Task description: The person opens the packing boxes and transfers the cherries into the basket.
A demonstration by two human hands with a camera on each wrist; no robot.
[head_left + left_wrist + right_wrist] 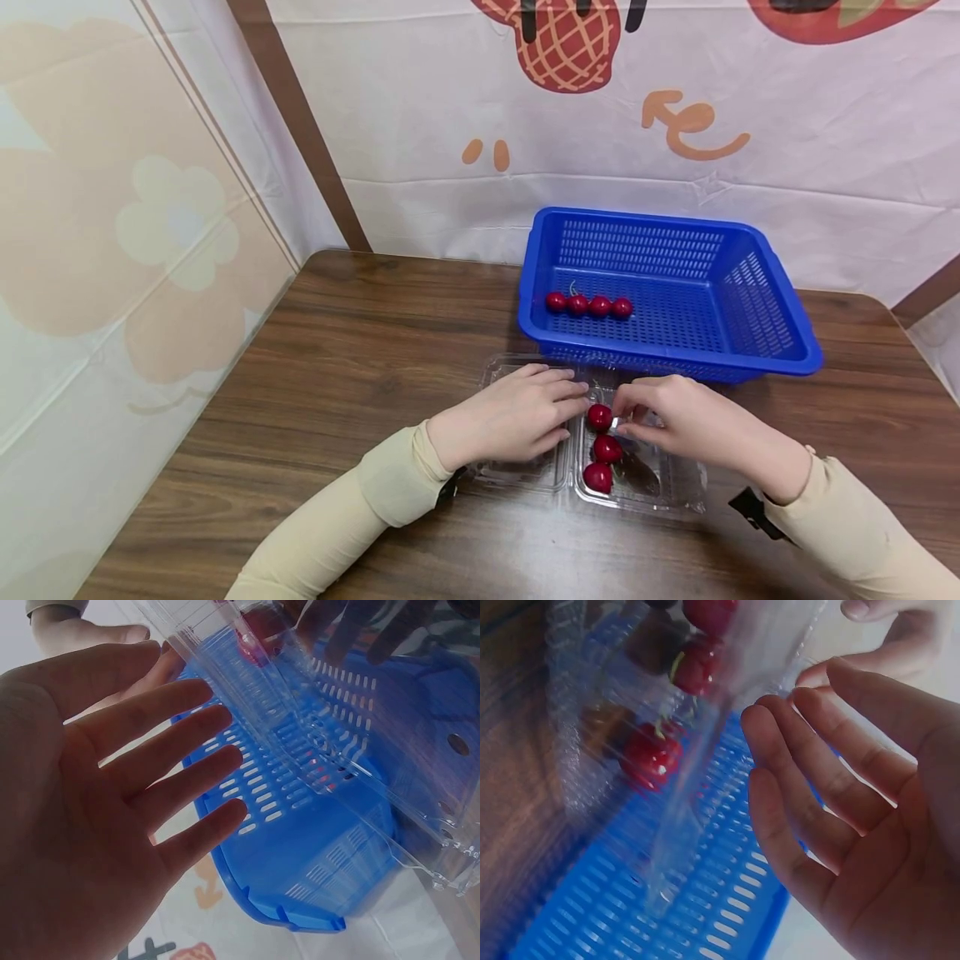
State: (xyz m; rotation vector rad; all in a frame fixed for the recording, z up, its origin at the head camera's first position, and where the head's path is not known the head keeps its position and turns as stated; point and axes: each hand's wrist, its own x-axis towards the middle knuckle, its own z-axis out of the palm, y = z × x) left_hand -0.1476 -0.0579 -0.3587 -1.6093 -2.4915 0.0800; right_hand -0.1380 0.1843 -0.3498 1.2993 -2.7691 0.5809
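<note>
A clear plastic clamshell container (637, 502) lies unfolded on the table. Three red cherries (607, 449) form a column along the left side of its right half; in the right wrist view a cherry (651, 756) shows a green stem. My left hand (517, 417) is over the left half, fingers spread and fairly straight, and the left wrist view shows its palm bare. Beside the farthest cherry, my right hand (675, 417) has its thumb and fingers bent loosely toward the fruit. Nothing shows in its palm in the right wrist view.
Just behind the container stands a blue perforated plastic basket (795, 333). Several cherries (600, 306) lie in a row at its left front, one with a stem. The brown wood-grain table (360, 333) ends at a printed cloth backdrop (420, 108).
</note>
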